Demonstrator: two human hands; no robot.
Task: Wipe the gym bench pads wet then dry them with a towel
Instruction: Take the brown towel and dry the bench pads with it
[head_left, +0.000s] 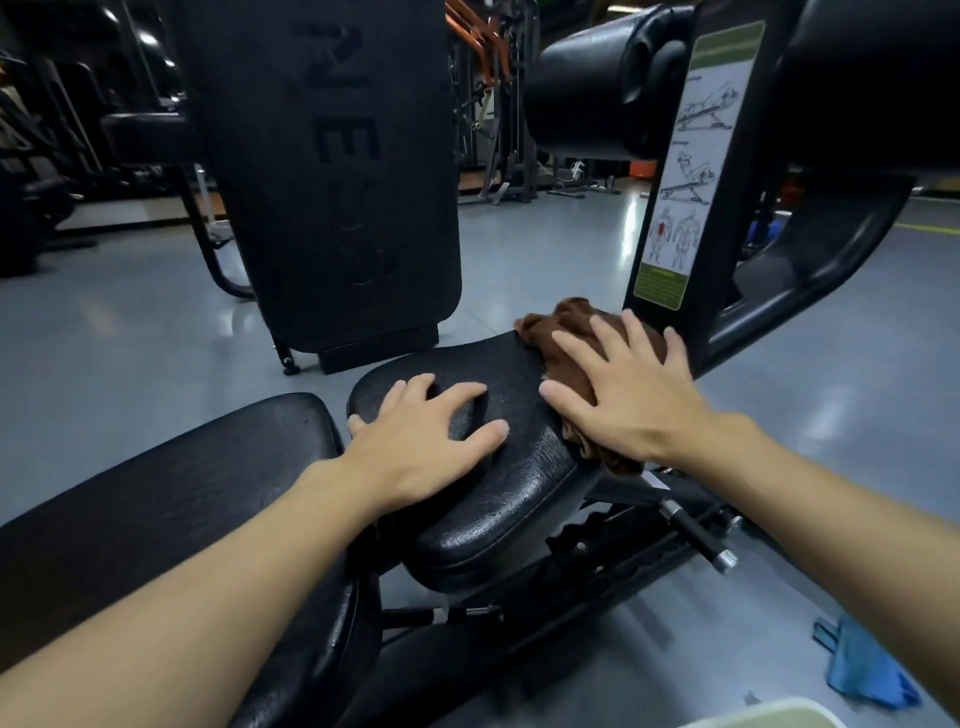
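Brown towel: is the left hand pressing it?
No: the right hand presses the brown towel onto the seat pad; the left hand touches bare pad.

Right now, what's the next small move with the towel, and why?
Probably slide the right hand and brown towel leftward across the seat pad: the towel sits at its right edge, the middle is uncovered, and the left hand rests there.

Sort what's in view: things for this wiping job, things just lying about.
Job: brown towel, seat pad, back pad, right hand pressing the towel, left hand resting on the seat pad.
Lying about: blue cloth on the floor, exercise chart.
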